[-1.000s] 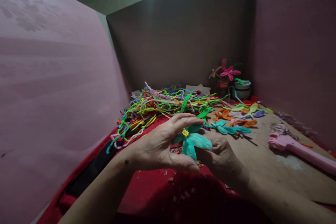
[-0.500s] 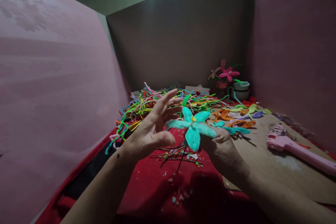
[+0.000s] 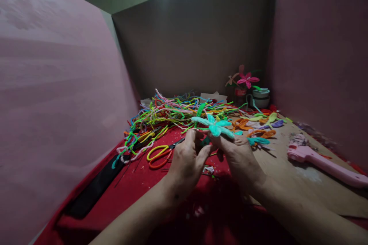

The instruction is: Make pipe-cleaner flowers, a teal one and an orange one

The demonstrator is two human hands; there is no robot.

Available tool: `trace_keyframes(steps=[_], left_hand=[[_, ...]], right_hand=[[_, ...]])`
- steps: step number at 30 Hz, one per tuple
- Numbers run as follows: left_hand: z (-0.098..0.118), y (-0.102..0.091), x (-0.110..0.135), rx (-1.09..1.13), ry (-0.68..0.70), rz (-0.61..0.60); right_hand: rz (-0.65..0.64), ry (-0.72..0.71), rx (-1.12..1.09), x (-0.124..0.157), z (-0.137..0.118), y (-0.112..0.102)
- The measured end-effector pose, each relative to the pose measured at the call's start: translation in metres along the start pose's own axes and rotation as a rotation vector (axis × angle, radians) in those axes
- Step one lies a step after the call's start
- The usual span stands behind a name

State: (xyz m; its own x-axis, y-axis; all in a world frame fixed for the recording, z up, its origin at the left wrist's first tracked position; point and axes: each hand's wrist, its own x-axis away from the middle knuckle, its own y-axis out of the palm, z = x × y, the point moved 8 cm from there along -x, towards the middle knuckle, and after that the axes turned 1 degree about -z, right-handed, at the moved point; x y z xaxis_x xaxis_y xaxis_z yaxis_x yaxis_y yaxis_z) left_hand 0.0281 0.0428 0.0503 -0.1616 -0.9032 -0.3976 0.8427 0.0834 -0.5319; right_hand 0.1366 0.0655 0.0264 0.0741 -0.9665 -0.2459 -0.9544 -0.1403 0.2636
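A turquoise pipe-cleaner flower [image 3: 216,127] is tilted over the red cloth, its petals facing up and away from me. My right hand [image 3: 237,153] grips it from below, fingers closed at its base. Against it from the other side, my left hand [image 3: 188,157] has thumb and fingers pinched together at the flower's underside. Some turquoise fuzz shows between the two hands; the exact pinch point is partly hidden. Scissors with yellow and orange handles [image 3: 159,157] lie on the cloth just left of my left hand.
A heap of coloured pipe cleaners [image 3: 172,111] lies behind my hands. Right, a cardboard sheet [image 3: 283,176] bears orange and turquoise looped pieces [image 3: 260,138] and a pink glue gun [image 3: 324,164]. A black strip [image 3: 97,187] lies left. Behind stand a pink flower [image 3: 248,80] and a pot [image 3: 261,98].
My left hand has moved right and down from its open pose and closed at the flower's underside. The flower has tipped back in my right hand. The scissors have come into view.
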Motion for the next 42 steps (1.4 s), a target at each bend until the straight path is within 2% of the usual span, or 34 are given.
trace_keyframes(steps=[3, 5, 7, 13, 18, 20, 23, 25, 27, 29, 32, 34, 36, 37, 39, 42], left_hand=[[0.005, -0.001, -0.001, -0.207, 0.106, 0.040], [0.006, -0.001, -0.001, -0.219, 0.134, 0.045], [0.004, -0.002, -0.003, -0.152, 0.105, 0.031], [-0.005, -0.003, -0.005, 0.210, -0.074, -0.042], [-0.008, 0.007, -0.006, 0.568, -0.205, -0.135], [-0.010, 0.010, -0.006, 0.714, -0.219, -0.157], [-0.015, 0.017, -0.005, 0.921, -0.262, -0.236], [-0.017, 0.022, -0.003, 0.999, -0.290, -0.326], [-0.020, 0.023, -0.002, 0.934, -0.276, -0.356], [-0.022, 0.014, -0.004, 0.692, -0.198, -0.272], [-0.015, -0.003, -0.005, 0.206, 0.039, -0.057], [-0.005, -0.008, -0.001, -0.058, 0.231, 0.055], [0.000, -0.008, 0.005, -0.215, 0.374, 0.123], [0.000, -0.008, 0.007, -0.240, 0.402, 0.140], [-0.005, -0.009, 0.007, -0.187, 0.363, 0.129], [-0.018, -0.008, 0.002, 0.080, 0.141, 0.051]], right_hand=[[0.010, -0.004, 0.001, -0.001, 0.002, -0.001], [-0.001, 0.001, 0.002, -0.003, 0.005, -0.002], [-0.045, 0.012, 0.007, -0.005, 0.007, 0.001], [-0.136, -0.025, 0.034, -0.010, 0.000, 0.004], [-0.170, -0.047, -0.125, -0.013, 0.005, 0.004], [-0.245, -0.017, -0.204, -0.013, 0.011, 0.011], [-0.429, 0.096, -0.333, -0.007, 0.021, 0.029], [-0.463, 0.121, -0.380, -0.006, 0.024, 0.034], [-0.371, 0.078, -0.370, -0.010, 0.024, 0.028], [-0.257, 0.027, -0.336, -0.013, 0.023, 0.018], [-0.162, 0.013, -0.315, -0.013, 0.023, 0.011], [-0.111, 0.016, -0.295, -0.011, 0.022, 0.009], [-0.073, 0.004, -0.244, -0.008, 0.019, 0.008], [-0.059, -0.008, -0.211, -0.006, 0.017, 0.008], [-0.062, -0.029, -0.143, -0.003, 0.014, 0.009], [-0.114, -0.031, -0.054, -0.001, 0.013, 0.011]])
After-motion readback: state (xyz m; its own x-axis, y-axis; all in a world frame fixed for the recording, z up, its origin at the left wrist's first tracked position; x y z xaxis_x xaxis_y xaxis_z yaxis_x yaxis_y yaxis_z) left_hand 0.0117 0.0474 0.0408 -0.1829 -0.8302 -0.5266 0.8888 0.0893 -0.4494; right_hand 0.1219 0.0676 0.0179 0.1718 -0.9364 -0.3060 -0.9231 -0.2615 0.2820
